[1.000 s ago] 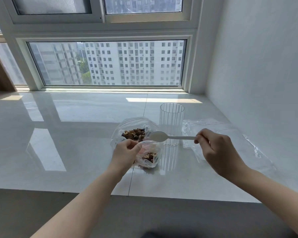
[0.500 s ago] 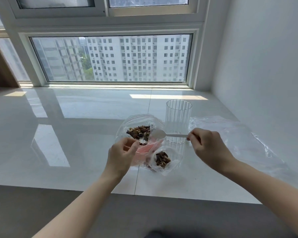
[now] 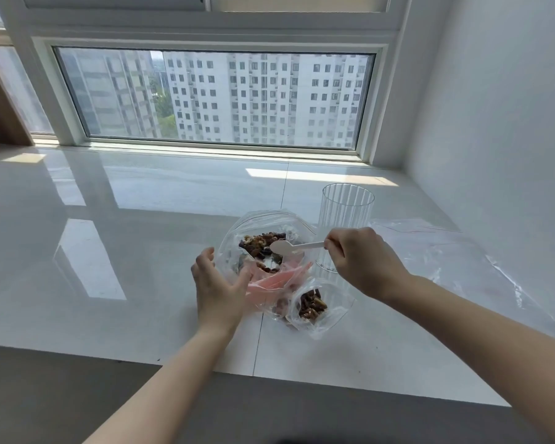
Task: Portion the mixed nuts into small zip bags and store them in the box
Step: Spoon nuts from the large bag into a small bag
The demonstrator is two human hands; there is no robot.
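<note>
A large clear bag (image 3: 237, 251) stands open on the white counter (image 3: 141, 251), with mixed nuts (image 3: 258, 243) inside. My right hand (image 3: 361, 259) pinches the handle of a white plastic spoon (image 3: 284, 247), whose bowl hovers over those nuts. A small zip bag (image 3: 329, 310) with a pink zip strip (image 3: 268, 283) lies on the counter just in front of the large bag, holding a small pile of nuts (image 3: 311, 304). My left hand (image 3: 217, 283) is spread against the large bag's left side, its thumb by the pink strip and its fingers not curled round anything.
A ribbed clear glass (image 3: 346, 219) stands right behind my right hand. Several empty clear bags (image 3: 455, 254) lie flat at the right, near the white wall. The counter's front edge (image 3: 205, 366) runs below my forearms, and a window sill borders the far side.
My left hand has let go of the small bag and opened. The small bag now lies lower and to the right on the counter. The spoon has moved left over the large bag.
</note>
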